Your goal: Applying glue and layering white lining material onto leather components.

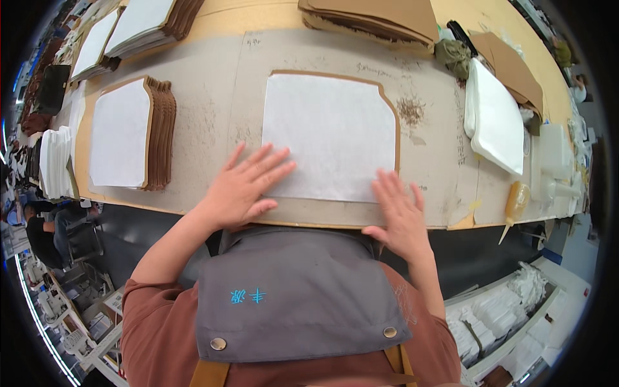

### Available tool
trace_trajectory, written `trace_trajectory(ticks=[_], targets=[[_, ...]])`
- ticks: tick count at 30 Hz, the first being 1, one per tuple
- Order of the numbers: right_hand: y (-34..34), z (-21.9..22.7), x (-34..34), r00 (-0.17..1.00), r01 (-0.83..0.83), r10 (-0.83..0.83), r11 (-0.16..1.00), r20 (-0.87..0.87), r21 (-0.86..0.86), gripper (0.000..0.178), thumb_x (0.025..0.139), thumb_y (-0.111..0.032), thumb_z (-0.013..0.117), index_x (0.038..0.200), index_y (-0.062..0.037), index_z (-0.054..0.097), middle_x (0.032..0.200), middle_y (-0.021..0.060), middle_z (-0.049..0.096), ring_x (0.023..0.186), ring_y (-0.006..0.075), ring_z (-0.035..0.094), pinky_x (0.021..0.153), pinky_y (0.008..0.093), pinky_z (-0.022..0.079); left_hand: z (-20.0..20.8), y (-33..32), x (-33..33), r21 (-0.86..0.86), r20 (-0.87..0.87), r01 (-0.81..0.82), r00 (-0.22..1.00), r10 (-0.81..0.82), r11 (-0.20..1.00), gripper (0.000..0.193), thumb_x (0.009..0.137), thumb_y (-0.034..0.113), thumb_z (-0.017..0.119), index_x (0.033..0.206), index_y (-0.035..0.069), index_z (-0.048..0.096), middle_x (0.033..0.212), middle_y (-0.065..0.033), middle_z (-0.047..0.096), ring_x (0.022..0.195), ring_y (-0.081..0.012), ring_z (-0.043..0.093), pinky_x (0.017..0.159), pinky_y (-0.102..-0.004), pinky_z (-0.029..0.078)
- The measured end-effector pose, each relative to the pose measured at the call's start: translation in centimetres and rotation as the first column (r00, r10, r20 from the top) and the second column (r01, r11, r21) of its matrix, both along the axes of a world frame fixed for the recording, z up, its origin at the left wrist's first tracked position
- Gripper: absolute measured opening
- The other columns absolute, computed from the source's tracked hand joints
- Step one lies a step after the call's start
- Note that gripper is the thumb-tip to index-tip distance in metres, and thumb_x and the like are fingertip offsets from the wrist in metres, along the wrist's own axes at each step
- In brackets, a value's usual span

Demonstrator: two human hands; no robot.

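Note:
In front of me a white sheet (329,135) lies flat on a brown panel (397,138), whose edge shows along the top and right side. My left hand (248,184) rests with fingers spread over the sheet's lower left edge. At its lower right corner is my right hand (401,213), its fingers stretched out and laid on the sheet. Neither hand grips anything. To the left stands a stack of white-faced brown panels (122,135).
Behind are more stacks of white-faced panels (138,26) and a pile of brown panels (374,19). On the right lie white padded pieces (496,122) and an amber squeeze bottle (517,201) with a thin nozzle. Grey board (206,129) covers the table.

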State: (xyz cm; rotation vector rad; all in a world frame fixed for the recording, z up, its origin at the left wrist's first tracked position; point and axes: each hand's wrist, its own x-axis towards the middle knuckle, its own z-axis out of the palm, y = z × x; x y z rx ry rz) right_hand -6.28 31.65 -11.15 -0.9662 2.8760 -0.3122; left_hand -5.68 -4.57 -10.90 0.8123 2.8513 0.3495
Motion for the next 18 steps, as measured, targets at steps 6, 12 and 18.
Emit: trace_trajectory(ticks=[6, 12, 18], targets=[[2.8, -1.6, -2.4, 0.935, 0.324, -0.354, 0.861, -0.002, -0.393, 0.078, 0.094, -0.047, 0.064, 0.153, -0.0029, 0.038, 0.159, 0.0164, 0.039, 0.138, 0.0319, 0.046, 0.114, 0.045, 0.029, 0.2, 0.7, -11.3, 0.223, -0.191, -0.306, 0.917, 0.349, 0.926, 0.054, 0.094, 0.024, 0.066, 0.145, 0.012, 0.049, 0.142, -0.0145, 0.055, 0.132, -0.0328, 0.051, 0.111, -0.0457, 0.038], [2.9, -1.5, -2.6, 0.94, 0.258, -0.325, 0.874, -0.102, -0.412, 0.068, 0.087, -0.026, 0.075, 0.146, -0.0033, 0.049, 0.154, 0.0163, 0.045, 0.116, 0.0311, 0.057, 0.101, 0.0417, 0.041, 1.3, 1.0, -16.9, -0.04, -0.06, -0.353, 0.935, 0.35, 0.935, 0.033, 0.089, 0.025, 0.073, 0.111, 0.006, 0.057, 0.111, -0.0127, 0.063, 0.107, -0.0335, 0.058, 0.095, -0.0439, 0.045], [3.1, -1.0, -2.5, 0.93, 0.316, -0.366, 0.837, -0.029, -0.447, 0.061, 0.084, -0.02, 0.077, 0.14, -0.0079, 0.056, 0.153, 0.0138, 0.048, 0.119, 0.0257, 0.06, 0.097, 0.0392, 0.042, 1.5, 0.9, -17.2, 0.102, -0.046, -0.289, 0.954, 0.295, 0.952, 0.03, 0.086, 0.018, 0.076, 0.103, 0.003, 0.057, 0.101, -0.0121, 0.062, 0.1, -0.0311, 0.057, 0.087, -0.0401, 0.048]])
